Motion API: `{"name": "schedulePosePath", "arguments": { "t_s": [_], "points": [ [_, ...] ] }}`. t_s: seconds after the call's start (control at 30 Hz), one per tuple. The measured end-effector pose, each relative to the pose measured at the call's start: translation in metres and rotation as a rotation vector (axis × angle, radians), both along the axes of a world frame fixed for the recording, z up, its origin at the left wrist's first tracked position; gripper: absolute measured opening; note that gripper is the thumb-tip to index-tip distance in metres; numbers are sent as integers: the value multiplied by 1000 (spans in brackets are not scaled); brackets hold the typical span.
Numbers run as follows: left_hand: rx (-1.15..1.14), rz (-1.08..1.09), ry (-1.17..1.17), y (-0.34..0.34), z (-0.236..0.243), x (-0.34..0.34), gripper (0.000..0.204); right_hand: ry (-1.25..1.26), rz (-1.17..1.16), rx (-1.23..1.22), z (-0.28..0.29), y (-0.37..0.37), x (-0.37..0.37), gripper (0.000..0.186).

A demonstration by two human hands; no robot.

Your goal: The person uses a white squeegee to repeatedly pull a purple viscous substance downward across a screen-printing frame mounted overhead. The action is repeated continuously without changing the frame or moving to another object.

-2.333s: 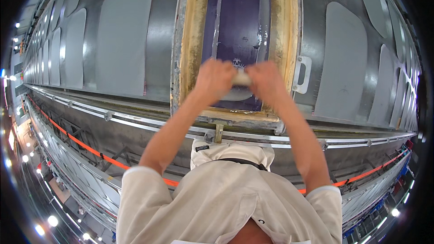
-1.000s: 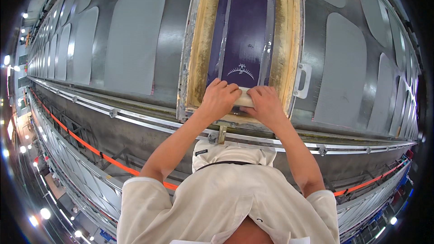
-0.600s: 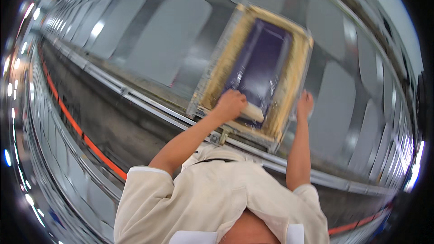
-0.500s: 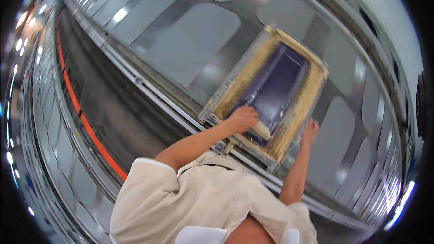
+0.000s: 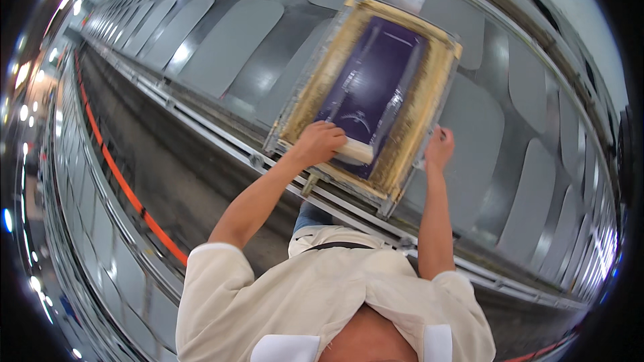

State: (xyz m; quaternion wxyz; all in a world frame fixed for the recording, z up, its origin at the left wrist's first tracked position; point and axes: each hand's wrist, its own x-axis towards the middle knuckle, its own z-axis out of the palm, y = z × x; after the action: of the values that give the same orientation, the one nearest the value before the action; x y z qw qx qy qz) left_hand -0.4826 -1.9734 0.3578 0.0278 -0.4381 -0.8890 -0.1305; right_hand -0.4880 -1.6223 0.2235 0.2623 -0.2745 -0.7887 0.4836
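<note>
A rectangular screen-printing frame (image 5: 439, 47) lies flat over the table ahead of me, its border a worn, stained yellow-tan. Dark purple mesh (image 5: 379, 74) fills its middle, with wet-looking shiny streaks along both sides. My left hand (image 5: 320, 142) is closed around one end of a pale squeegee (image 5: 355, 150), which lies across the near part of the mesh. Just outside the frame's right edge is my right hand (image 5: 439, 149), its fingers curled together. Whether it grips the edge or a small pale piece beside it, I cannot make out.
Grey rounded panels (image 5: 231, 43) line the long table on both sides of the frame. A metal rail (image 5: 221, 135) runs along its near edge, in front of my body. To the left lies a dark aisle floor (image 5: 181, 174) with an orange strip (image 5: 127, 191), then another panelled table (image 5: 87, 228).
The frame and both hands now appear higher and farther left in the picture, as the view has shifted. The squeegee stays in my left hand near the mesh's near end.
</note>
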Motion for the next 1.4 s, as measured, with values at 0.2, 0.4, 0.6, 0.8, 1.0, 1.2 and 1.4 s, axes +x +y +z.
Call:
{"name": "schedulePosePath", "arguments": {
  "t_s": [0.2, 0.4, 0.6, 0.8, 1.0, 1.2, 1.4],
  "points": [
    [14, -30, -70, -53, 28, 35, 44, -186, -10, -148, 55, -21, 6, 26],
    [21, -141, 17, -35, -3, 51, 34, -176, -89, -163, 43, 0, 17, 25],
    [74, -191, 9, -28, 9, -45, 29, -360, -110, -193, 59, -20, 3, 25],
    [142, -153, 100, 35, -15, -198, 29, -631, 94, 5, 84, -9, -16, 23],
    [40, -155, -17, 119, -20, -359, 29, -78, 545, 242, 146, -5, -190, 44],
    [-113, -18, -165, 160, 10, -421, 29, -480, 857, 477, 151, 9, -329, 37],
    [-142, 75, -253, 158, 3, -416, 26, -522, 815, 537, 123, -5, -334, 27]
  ]
}}
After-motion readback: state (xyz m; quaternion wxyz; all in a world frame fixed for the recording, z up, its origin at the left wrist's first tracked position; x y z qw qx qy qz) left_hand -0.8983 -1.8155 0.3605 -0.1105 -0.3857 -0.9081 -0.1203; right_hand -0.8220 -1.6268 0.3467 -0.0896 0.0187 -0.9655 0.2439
